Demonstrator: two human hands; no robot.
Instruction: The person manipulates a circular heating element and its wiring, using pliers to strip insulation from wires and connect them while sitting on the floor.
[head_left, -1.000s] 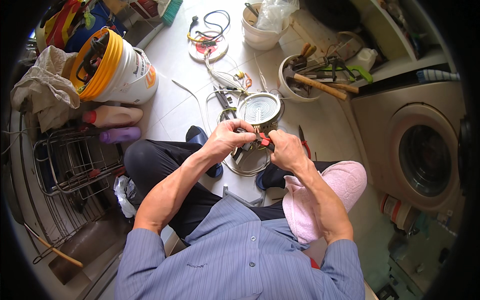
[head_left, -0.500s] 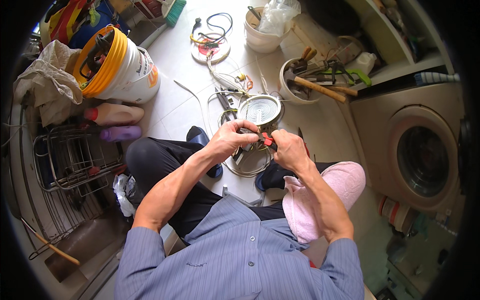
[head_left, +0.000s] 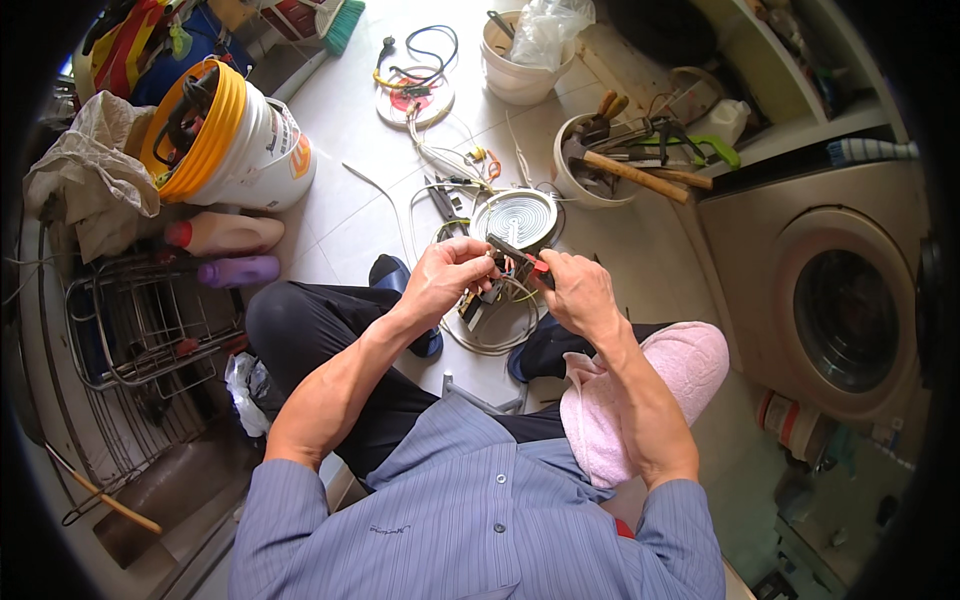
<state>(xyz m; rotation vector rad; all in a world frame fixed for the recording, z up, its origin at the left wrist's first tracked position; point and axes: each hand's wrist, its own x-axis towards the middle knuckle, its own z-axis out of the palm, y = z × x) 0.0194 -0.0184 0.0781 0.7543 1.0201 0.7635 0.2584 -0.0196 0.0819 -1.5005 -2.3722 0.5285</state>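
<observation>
1. The right hand (head_left: 583, 293) is curled shut around the pliers (head_left: 540, 269), which have red and black handles; the dark head points up and left, toward the left fingertips.
2. The left hand (head_left: 448, 283) is nearly closed, its thumb and forefinger pinching a small piece (head_left: 493, 263) too small to identify. The other fingers are partly hidden.
3. The pliers' head lies just beside that pinch; whether its jaws grip anything, I cannot tell.
4. The round white plate (head_left: 514, 218) with concentric rings sits just beyond both hands, in front of the person.
5. Loops of pale cable (head_left: 507, 348) lie on the floor (head_left: 340, 225) below the hands, between the two slippered feet.
6. A pink towel (head_left: 690, 365) drapes the right knee.
</observation>
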